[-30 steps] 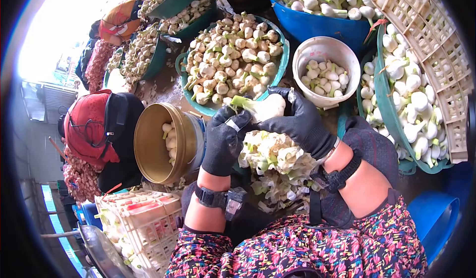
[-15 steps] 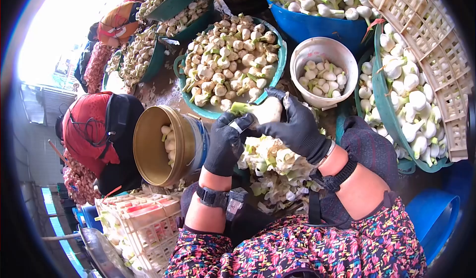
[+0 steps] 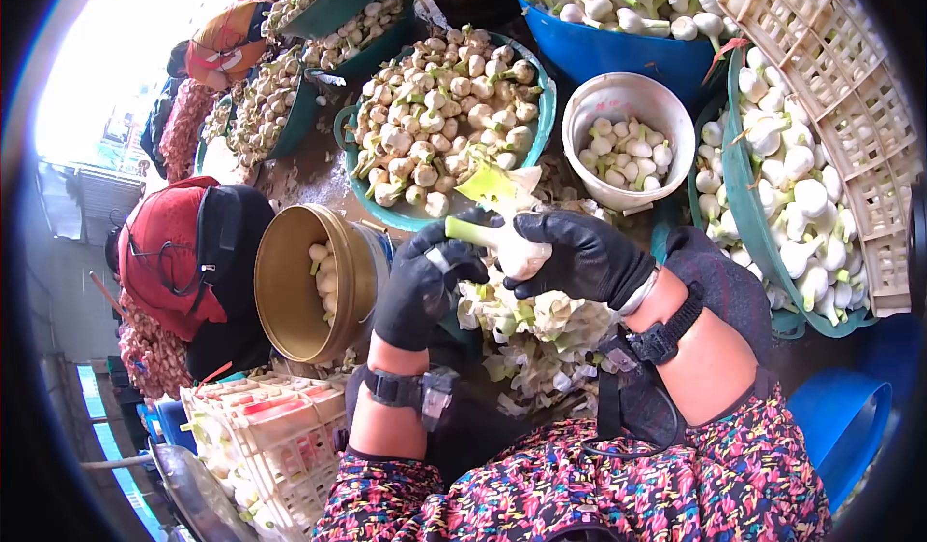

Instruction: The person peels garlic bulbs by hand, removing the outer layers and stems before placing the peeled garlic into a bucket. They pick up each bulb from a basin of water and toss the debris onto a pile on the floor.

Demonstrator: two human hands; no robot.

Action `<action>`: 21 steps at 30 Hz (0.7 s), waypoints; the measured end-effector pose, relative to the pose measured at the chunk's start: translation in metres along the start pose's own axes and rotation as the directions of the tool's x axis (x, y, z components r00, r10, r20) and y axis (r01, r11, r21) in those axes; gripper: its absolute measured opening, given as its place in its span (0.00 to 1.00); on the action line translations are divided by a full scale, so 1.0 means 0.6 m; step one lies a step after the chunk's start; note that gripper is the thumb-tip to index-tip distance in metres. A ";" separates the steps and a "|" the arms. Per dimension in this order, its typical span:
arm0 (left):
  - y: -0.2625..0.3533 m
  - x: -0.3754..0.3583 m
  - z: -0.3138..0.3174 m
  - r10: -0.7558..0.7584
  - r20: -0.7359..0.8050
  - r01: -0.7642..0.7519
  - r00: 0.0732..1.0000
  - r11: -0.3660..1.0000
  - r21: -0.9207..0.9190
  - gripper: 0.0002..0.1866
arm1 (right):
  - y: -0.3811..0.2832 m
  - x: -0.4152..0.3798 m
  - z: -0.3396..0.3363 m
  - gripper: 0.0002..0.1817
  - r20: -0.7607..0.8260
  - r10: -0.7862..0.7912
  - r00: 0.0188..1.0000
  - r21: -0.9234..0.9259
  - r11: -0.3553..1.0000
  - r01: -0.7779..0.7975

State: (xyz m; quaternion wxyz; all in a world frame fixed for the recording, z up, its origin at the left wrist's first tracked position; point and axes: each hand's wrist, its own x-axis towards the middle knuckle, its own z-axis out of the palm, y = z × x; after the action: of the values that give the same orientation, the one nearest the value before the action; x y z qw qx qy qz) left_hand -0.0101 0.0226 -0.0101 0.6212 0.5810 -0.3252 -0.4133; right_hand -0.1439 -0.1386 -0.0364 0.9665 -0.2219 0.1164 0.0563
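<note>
Between my two black-gloved hands is a white garlic bulb [image 3: 519, 252] with a green stem pointing left. My right hand [image 3: 584, 257] grips the bulb from the right. My left hand [image 3: 425, 281] is curled near the stem's end, with a pale blade or band at its fingers; what it holds is too small to name. A loose green and white peel [image 3: 497, 189] stands up above the bulb. Beneath both hands lies a heap of peeled skins [image 3: 541, 334].
A green basin [image 3: 348, 136] of unpeeled garlic lies ahead, beside a white bucket [image 3: 579, 107] with small bulbs. Left is a tan bucket [image 3: 275, 291]; right, a green basin [image 3: 763, 223] of white bulbs. A person in red [image 3: 164, 252] sits at far left.
My left hand has moved slightly left and down, away from the bulb. The bulb has tilted and sits a little lower in my right hand, with a peel now sticking up from it.
</note>
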 end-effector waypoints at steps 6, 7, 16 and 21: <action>0.012 0.003 0.037 -0.085 -0.129 0.074 0.988 0.993 -0.087 0.15 | 0.002 0.009 0.024 0.17 -0.017 -0.101 0.995 -0.021 0.995 0.101; 0.017 0.004 0.039 -0.040 -0.173 0.042 0.984 0.999 0.011 0.13 | 0.000 0.009 0.025 0.17 -0.039 -0.110 0.993 -0.011 0.994 0.109; 0.012 0.014 -0.006 0.063 -0.350 -0.041 0.935 0.997 0.068 0.15 | 0.006 -0.011 0.026 0.08 0.342 -0.377 0.861 -0.917 0.066 0.393; 0.022 0.010 -0.036 0.095 -0.340 -0.089 0.936 0.995 0.034 0.16 | -0.044 -0.035 0.001 0.05 0.008 -0.567 0.824 -0.858 0.420 0.297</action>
State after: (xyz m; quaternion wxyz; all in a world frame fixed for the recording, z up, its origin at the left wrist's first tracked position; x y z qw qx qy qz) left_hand 0.0135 0.0271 0.0000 0.6816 0.6334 -0.2432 -0.2741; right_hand -0.1600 -0.1629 -0.0198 0.6959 -0.6783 0.1506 -0.1813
